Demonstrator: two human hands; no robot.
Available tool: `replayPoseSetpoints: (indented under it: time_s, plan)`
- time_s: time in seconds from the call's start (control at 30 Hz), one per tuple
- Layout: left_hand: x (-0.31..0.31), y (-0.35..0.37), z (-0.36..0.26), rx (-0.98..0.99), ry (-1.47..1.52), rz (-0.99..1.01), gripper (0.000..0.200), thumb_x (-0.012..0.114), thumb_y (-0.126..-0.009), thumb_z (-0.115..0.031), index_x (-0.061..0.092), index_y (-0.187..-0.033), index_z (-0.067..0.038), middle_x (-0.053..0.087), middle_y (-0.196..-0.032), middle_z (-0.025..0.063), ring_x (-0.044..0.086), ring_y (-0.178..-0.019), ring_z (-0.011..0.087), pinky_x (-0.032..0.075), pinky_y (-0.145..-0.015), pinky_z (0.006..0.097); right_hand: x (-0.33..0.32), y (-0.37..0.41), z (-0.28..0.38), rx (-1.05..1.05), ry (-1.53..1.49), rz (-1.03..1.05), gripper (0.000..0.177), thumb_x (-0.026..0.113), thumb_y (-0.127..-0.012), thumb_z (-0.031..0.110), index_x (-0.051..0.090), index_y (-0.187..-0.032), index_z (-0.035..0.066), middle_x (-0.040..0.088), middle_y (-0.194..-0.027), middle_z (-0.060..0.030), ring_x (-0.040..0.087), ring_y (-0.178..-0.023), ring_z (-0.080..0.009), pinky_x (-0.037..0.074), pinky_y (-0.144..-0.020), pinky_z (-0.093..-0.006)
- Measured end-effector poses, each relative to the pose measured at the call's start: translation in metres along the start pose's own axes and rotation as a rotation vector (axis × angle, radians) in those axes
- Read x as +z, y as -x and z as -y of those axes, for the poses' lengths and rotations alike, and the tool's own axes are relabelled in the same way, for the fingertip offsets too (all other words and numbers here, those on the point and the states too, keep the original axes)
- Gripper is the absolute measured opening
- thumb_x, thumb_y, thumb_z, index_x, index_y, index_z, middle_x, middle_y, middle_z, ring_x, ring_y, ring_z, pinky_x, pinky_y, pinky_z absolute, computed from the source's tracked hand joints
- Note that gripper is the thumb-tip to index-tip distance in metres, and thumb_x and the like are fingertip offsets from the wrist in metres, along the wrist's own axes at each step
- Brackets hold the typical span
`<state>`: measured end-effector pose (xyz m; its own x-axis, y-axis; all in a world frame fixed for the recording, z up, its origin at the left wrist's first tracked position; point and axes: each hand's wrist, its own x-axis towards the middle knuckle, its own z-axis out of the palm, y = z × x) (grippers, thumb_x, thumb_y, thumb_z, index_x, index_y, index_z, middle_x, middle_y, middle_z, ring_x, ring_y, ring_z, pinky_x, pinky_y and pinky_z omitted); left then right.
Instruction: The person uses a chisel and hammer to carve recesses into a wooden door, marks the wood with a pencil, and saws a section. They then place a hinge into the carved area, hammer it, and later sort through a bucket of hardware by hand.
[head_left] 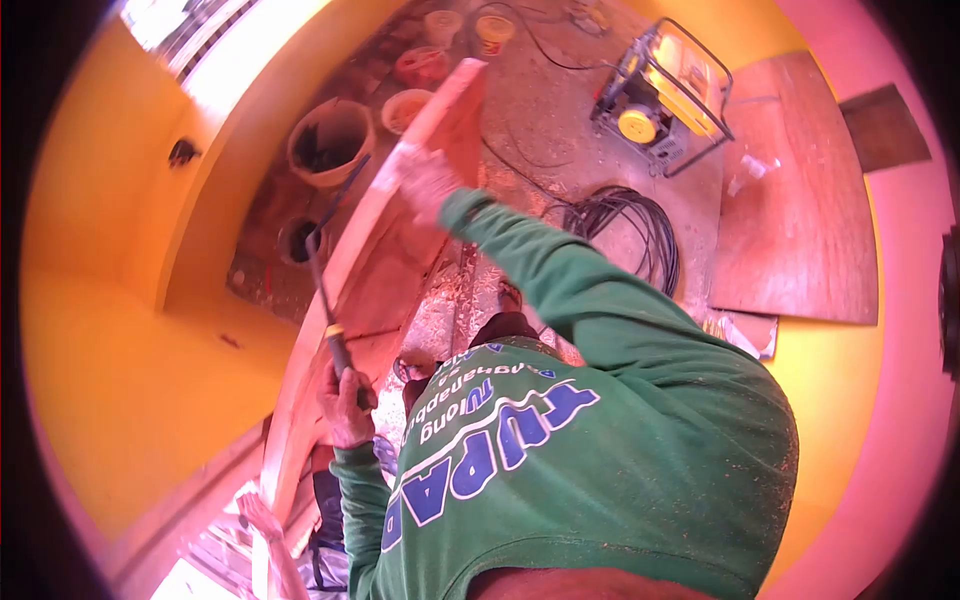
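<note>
My left hand (350, 408) is closed round the dark handle of a long, thin tool (337, 345) with a yellow band. Its narrow shaft points up along the left side of a reddish wooden panel (375, 255). This panel stands on edge and looks curved in the view. Farther up, my right hand (428, 185) holds the panel's top edge, with its fingers over the pale rim. Another person's hand (262, 517) is at the panel's near end, at the lower left.
Buckets (332, 142) stand beyond the panel. A yellow generator (665, 98) in a black frame sits at the upper right, near coiled black cable (640, 235). A large brown board (798, 195) lies against the right wall. Wood shavings cover the floor beside the panel.
</note>
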<state>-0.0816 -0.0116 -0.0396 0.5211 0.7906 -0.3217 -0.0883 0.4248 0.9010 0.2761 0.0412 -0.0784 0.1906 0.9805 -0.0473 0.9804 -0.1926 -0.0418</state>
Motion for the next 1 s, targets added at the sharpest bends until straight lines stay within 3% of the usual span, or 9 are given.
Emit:
replayPoseSetpoints:
  time_s: [0.03,0.17,0.23,0.37,0.53,0.7,0.73,0.83,1.0]
  plan:
    - [0.016,-0.004,0.000,0.002,-0.002,-0.055,0.023,0.058,-0.094,-0.021,0.052,-0.106,-0.002,0.053,-0.066,0.0022,0.048,-0.047,0.0077,0.038,-0.041,0.0203,-0.010,0.000,0.010,0.036,-0.080,0.158,0.076,0.076,-0.066,0.032,0.049,-0.131,0.003,0.039,-0.144,-0.0188,0.036,-0.135,-0.0358,0.031,-0.110,-0.0508]
    - [0.084,-0.028,0.013,0.043,0.084,-0.101,0.029,0.058,-0.095,-0.023,0.050,-0.112,-0.001,0.054,-0.069,0.0041,0.048,-0.047,0.0090,0.039,-0.042,0.0212,0.020,0.073,0.003,-0.425,-0.349,-0.282,0.068,0.073,-0.066,0.028,0.054,-0.127,0.006,0.049,-0.135,-0.0149,0.042,-0.131,-0.0304,0.034,-0.107,-0.0527]
    - [0.130,-0.043,0.020,0.047,0.124,-0.104,0.031,0.058,-0.095,-0.022,0.049,-0.114,0.000,0.054,-0.069,0.0046,0.048,-0.047,0.0100,0.038,-0.042,0.0219,0.037,0.118,-0.033,-0.415,-0.537,-0.140,0.066,0.071,-0.067,0.027,0.054,-0.126,0.006,0.053,-0.131,-0.0143,0.047,-0.126,-0.0295,0.037,-0.106,-0.0501]
    - [0.217,-0.073,0.032,-0.032,0.042,0.008,0.029,0.052,-0.089,-0.013,0.046,-0.114,0.001,0.051,-0.063,0.0057,0.047,-0.047,0.0130,0.039,-0.043,0.0250,0.120,0.208,-0.176,-0.180,-0.538,0.673,0.049,0.066,-0.071,0.025,0.062,-0.116,0.007,0.061,-0.115,-0.0212,0.059,-0.106,-0.0391,0.047,-0.092,-0.0485]
    - [0.318,-0.125,0.037,-0.014,-0.106,0.352,0.035,0.055,-0.079,-0.016,0.044,-0.109,0.000,0.053,-0.063,0.0070,0.049,-0.048,0.0141,0.039,-0.045,0.0252,0.157,0.333,-0.358,0.529,-0.527,0.614,0.052,0.065,-0.075,0.033,0.062,-0.122,0.011,0.065,-0.108,-0.0206,0.061,-0.103,-0.0391,0.049,-0.092,-0.0465]
    - [0.403,-0.193,0.030,0.098,-0.134,0.598,0.031,0.057,-0.080,-0.016,0.045,-0.105,-0.002,0.054,-0.064,0.0062,0.049,-0.047,0.0131,0.038,-0.045,0.0238,0.123,0.372,-0.427,1.092,-0.704,-0.036,0.037,0.065,-0.073,0.033,0.068,-0.095,0.004,0.067,-0.094,-0.0221,0.065,-0.093,-0.0381,0.053,-0.080,-0.0442]
    - [0.421,-0.208,0.025,-0.004,-0.245,0.576,0.022,0.056,-0.083,-0.013,0.048,-0.101,-0.003,0.053,-0.063,0.0034,0.049,-0.048,0.0110,0.038,-0.044,0.0231,0.151,0.375,-0.434,1.107,-0.657,-0.130,0.047,0.066,-0.075,0.037,0.065,-0.106,0.002,0.069,-0.096,-0.0177,0.067,-0.088,-0.0334,0.053,-0.081,-0.0407]
    - [0.473,-0.254,0.030,-0.114,-0.473,0.565,0.016,0.056,-0.084,-0.009,0.050,-0.097,-0.004,0.052,-0.062,0.0009,0.049,-0.048,0.0093,0.038,-0.044,0.0227,0.116,0.335,-0.441,0.982,-0.769,0.287,0.051,0.067,-0.076,0.037,0.064,-0.111,0.000,0.069,-0.100,-0.0183,0.067,-0.092,-0.0314,0.053,-0.084,-0.0401]
    - [0.525,-0.310,0.062,-0.100,-0.327,0.574,0.017,0.061,-0.081,-0.010,0.051,-0.092,-0.003,0.053,-0.062,0.0015,0.049,-0.047,0.0094,0.038,-0.044,0.0230,0.115,0.287,-0.485,0.865,-0.878,0.204,0.041,0.064,-0.074,0.032,0.066,-0.104,0.004,0.068,-0.097,-0.0197,0.065,-0.093,-0.0373,0.052,-0.081,-0.0436]
